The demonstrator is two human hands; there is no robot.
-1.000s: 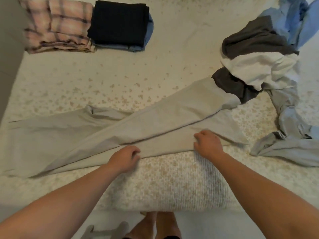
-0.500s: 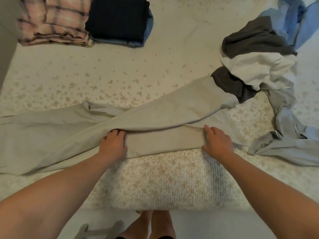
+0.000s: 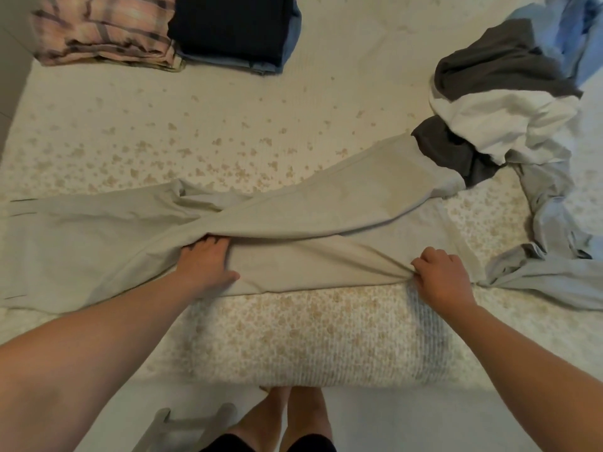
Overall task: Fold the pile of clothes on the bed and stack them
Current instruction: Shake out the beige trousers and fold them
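Beige trousers (image 3: 293, 220) lie spread across the bed (image 3: 261, 125) near its front edge. On them, the left hand (image 3: 205, 262) presses with fingers straight, and the right hand (image 3: 440, 278) pinches a bunch of fabric. Beyond the trousers' right end sits the unfolded pile (image 3: 502, 102).

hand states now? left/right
Left hand: open, fingers flat, pressing the beige trousers.
Right hand: closed, pinching the trousers' near edge.

Floral bed (image 3: 248, 125), beige trousers (image 3: 293, 220), folded stacks (image 3: 163, 31), unfolded pile (image 3: 509, 102)
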